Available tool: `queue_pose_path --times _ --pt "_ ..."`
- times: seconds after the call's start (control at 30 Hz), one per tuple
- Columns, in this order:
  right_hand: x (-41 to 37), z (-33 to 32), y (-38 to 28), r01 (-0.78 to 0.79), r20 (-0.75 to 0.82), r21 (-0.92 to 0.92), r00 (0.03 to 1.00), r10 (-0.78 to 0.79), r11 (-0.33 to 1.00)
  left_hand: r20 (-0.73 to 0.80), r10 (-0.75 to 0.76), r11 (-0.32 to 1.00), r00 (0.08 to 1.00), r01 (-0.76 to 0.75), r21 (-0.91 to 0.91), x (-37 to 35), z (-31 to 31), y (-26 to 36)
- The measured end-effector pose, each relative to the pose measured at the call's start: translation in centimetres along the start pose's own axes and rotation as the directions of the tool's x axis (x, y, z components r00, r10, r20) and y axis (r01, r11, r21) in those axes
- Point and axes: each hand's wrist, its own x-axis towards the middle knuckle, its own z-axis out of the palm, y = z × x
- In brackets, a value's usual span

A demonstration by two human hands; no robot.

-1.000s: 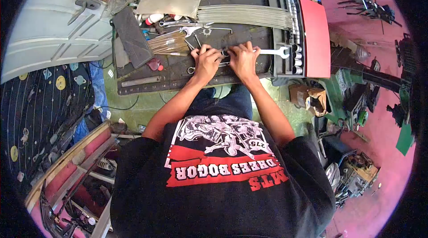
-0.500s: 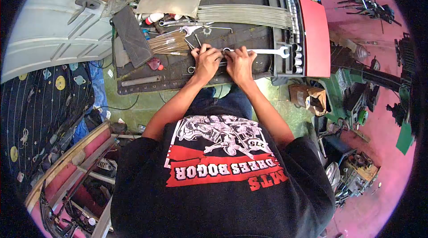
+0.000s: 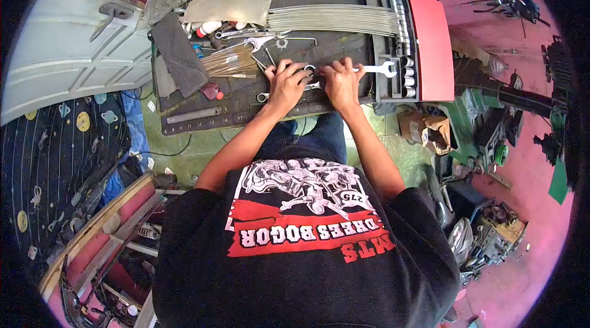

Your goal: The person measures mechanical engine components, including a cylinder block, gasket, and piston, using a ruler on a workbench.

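Observation:
A long silver combination wrench (image 3: 387,70) lies crosswise above the mat, its open jaw to the right. Its ring end shows between my hands. My left hand (image 3: 286,87) has its fingers curled at the ring end and appears to grip it. Around the wrench's shank, my right hand (image 3: 341,85) is closed, palm down. Beneath my hands lies a second wrench (image 3: 263,97), its ring poking out beside my left wrist and part of its shank hidden. Left of my left hand is a bundle of thin brown rods (image 3: 230,63).
A dark mat (image 3: 246,114) with printed numbers covers the bench. Silver rods (image 3: 332,19) lie at the back; a tray of sockets (image 3: 408,77) and a red panel (image 3: 432,45) stand right. A dark flat block (image 3: 178,54) and a small red bottle (image 3: 212,90) are left.
My right hand has shifted slightly right and the gap between my hands has widened, showing more of the wrench below. The view has moved slightly.

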Motion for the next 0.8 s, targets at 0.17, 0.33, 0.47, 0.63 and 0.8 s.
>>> queue_pose_path --times 0.17,0.33,0.47,0.63,0.8 --pt "-0.4 -1.6 3.2 -0.062 0.002 -0.059 0.998 0.062 0.996 0.006 0.016 0.999 1.0 -0.016 -0.042 0.4 0.3 0.3" --pt "-0.3 -2.7 3.9 -0.088 0.004 -0.062 0.996 0.089 0.994 0.018 0.041 0.999 0.999 -0.041 -0.029 0.6 0.6 0.1" --pt "0.1 -2.9 3.6 -0.046 0.04 -0.039 0.998 0.048 0.998 0.023 0.023 1.0 0.999 -0.023 -0.013 0.7 0.9 0.1" --pt "0.4 -3.3 4.0 -0.058 0.128 -0.006 0.99 0.058 0.998 -0.01 0.05 0.998 0.999 -0.05 -0.038 0.7 0.7 0.1" --pt "-0.3 -2.9 3.6 0.001 0.042 -0.113 0.999 0.003 0.994 -0.017 0.053 0.997 0.998 -0.054 -0.054 0.8 0.5 0.2"
